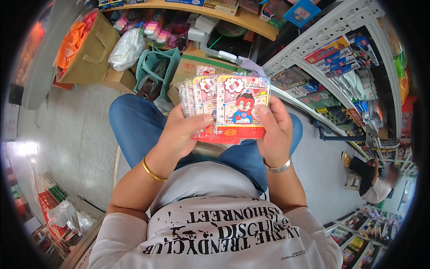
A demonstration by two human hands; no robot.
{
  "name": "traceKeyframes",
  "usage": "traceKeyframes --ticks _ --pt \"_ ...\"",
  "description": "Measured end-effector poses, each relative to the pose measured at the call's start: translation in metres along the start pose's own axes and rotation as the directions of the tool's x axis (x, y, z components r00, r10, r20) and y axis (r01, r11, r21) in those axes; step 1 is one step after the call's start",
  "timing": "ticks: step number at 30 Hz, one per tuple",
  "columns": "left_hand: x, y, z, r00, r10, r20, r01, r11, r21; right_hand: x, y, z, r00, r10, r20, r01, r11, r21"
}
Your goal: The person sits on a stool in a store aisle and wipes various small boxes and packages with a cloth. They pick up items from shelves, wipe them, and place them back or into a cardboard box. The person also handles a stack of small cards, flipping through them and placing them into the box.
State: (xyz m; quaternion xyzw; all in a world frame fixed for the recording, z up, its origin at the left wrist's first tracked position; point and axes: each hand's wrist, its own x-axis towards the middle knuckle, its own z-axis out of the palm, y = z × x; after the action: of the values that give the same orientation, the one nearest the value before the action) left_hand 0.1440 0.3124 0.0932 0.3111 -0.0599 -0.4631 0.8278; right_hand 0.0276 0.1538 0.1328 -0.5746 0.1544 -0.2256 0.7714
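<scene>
Several small spiral-bound notebooks (pixel 240 101) in clear plastic wrap are fanned out above my lap, their covers bearing a cartoon figure and a red band. My left hand (pixel 183 129) grips the left side of the stack, its thumb over the wire bindings. At the right edge, my right hand (pixel 275 131) pinches the front notebook with the thumb on its cover. Just beyond them lies a cardboard box (pixel 186 64) with a green stripe, and a small piece with a similar print (pixel 205 70) shows behind the stack.
A teal bag (pixel 173 64), a white plastic bag (pixel 127 48) and a tan bag (pixel 90 50) stand ahead on the left. A wooden shelf (pixel 248 20) crosses the front. Metal racking (pixel 292 64) with packaged goods runs along the right. Another person (pixel 374 185) sits farther off at right.
</scene>
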Motion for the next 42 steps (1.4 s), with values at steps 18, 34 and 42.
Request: traceKeyframes --ticks 18,34,42 --pt "0.004 -0.006 -0.004 0.995 0.058 -0.086 -0.055 0.998 0.040 0.003 0.009 -0.001 0.940 -0.332 0.071 0.336 0.878 -0.341" --pt "0.010 -0.015 -0.008 0.963 0.234 -0.137 -0.222 0.970 0.093 0.007 0.002 -0.016 0.739 -0.652 0.169 0.647 0.619 -0.445" --pt "0.015 -0.018 -0.007 0.967 0.219 -0.129 -0.216 0.976 0.042 0.006 0.006 -0.018 0.588 -0.747 0.311 0.714 0.299 -0.633"
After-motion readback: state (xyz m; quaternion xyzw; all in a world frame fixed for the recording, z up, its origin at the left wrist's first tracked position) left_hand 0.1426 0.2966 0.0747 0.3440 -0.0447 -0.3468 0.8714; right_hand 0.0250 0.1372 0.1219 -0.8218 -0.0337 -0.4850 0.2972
